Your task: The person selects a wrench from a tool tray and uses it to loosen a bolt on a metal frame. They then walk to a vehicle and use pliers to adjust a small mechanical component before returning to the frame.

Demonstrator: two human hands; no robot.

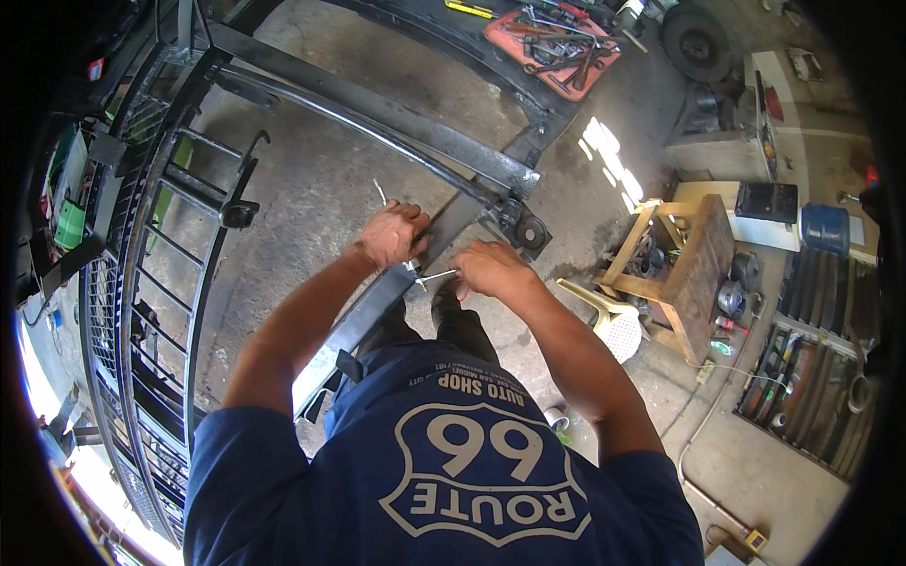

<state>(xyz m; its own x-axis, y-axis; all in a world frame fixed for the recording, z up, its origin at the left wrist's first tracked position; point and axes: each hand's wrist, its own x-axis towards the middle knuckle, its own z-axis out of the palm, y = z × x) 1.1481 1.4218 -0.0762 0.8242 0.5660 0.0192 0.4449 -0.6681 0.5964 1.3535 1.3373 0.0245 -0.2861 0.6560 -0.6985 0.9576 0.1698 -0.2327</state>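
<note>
My left hand (392, 234) is closed over the far end of a grey metal bar (363, 311). A thin bright metal tool end (379, 191) sticks out beyond its fingers; the rest is hidden, so its kind is unclear. Just to the right, my right hand (494, 271) grips a slim shiny metal rod-like tool (436, 276) between its fingers. That tool's tip points left, at the bar's end by the left hand. A dark steel frame (377, 113) extends ahead of both hands, with a round-holed bracket (530, 232) near the right hand.
A red tray (500, 42) piled with hand tools rests on the frame at the far right. Black metal racking (193, 255) stands on the left. To the right are a white plastic chair (618, 332), a wooden stand (698, 274) and a tyre (696, 42).
</note>
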